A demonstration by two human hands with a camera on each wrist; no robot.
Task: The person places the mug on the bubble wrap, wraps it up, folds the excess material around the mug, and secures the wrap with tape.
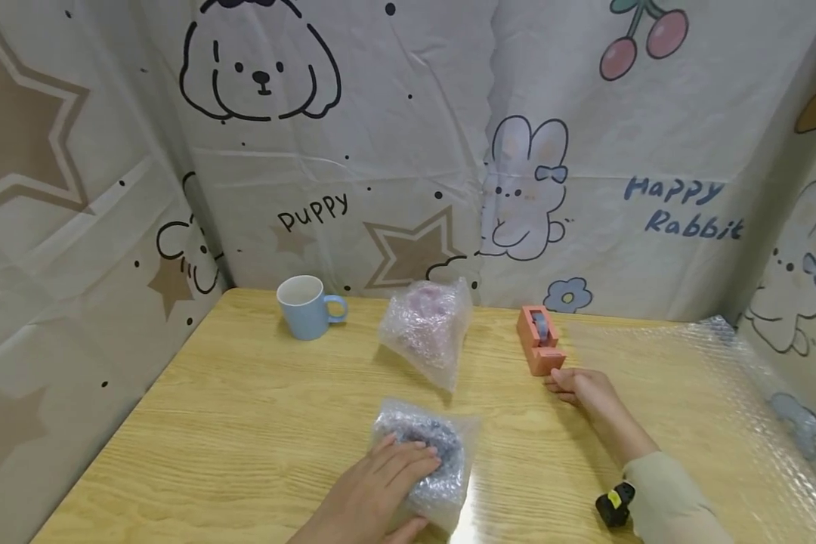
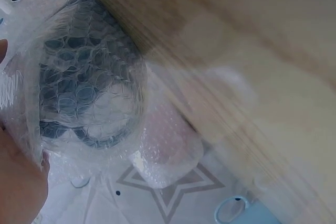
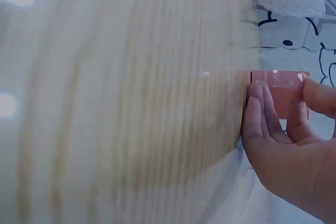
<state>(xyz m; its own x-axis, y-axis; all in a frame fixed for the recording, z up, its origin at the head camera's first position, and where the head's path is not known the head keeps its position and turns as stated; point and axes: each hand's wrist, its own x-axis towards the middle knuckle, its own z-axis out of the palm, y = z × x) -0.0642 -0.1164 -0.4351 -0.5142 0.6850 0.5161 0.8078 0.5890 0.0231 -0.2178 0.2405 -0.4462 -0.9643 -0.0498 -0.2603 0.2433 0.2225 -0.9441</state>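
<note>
A: Left hand?
B: One, fingers extended and close together, resting on a bubble-wrapped bundle with dark contents, near edge of the wooden table.
A: Right hand?
B: One, at the near end of an orange tape dispenser, back right. Thumb and forefinger tips close together; whether they pinch anything, cannot tell.
A: Remaining items?
B: Pinkish wrapped bundle, behind the first; blue mug, back left; bubble-wrap sheet, right side.
</note>
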